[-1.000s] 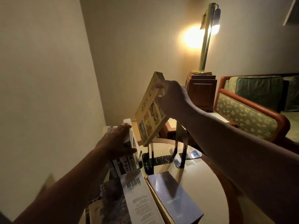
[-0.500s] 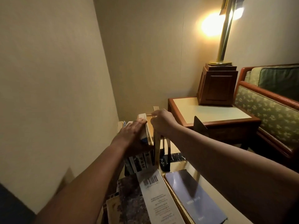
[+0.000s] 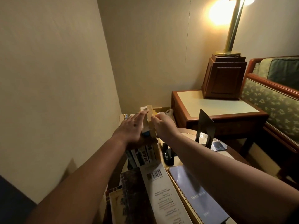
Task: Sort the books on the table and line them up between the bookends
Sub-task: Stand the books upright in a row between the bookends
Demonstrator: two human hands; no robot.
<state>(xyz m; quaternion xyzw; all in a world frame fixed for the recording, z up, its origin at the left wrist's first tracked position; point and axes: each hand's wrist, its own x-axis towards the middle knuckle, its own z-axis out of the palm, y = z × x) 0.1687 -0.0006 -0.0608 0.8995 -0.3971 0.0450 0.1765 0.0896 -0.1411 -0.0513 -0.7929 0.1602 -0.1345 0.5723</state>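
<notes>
Yellow book [image 3: 149, 118] stands upright at the right end of a row of upright books [image 3: 143, 155] on the round table [image 3: 229, 153], its top edge rising a little above its neighbours. The left hand [image 3: 131, 127] lies flat along the tops of the row, fingers straight and together, fingertips touching the yellow book's left face. The right hand [image 3: 163, 125] is on the other side, fingers curled in and pinching the book near its top edge. A black bookend [image 3: 205, 126] stands alone on the table, well apart to the right of the row – nothing leans on it. Nearer the camera, more books lie flat: a white book with a barcode [image 3: 163, 193] just in front of the row, a purple book [image 3: 198, 191] beside it on the right, and a dark-covered book [image 3: 134, 193] on the left. Behind, a brass lamp [image 3: 233, 33] glows on a wooden side table [image 3: 215, 105].
</notes>
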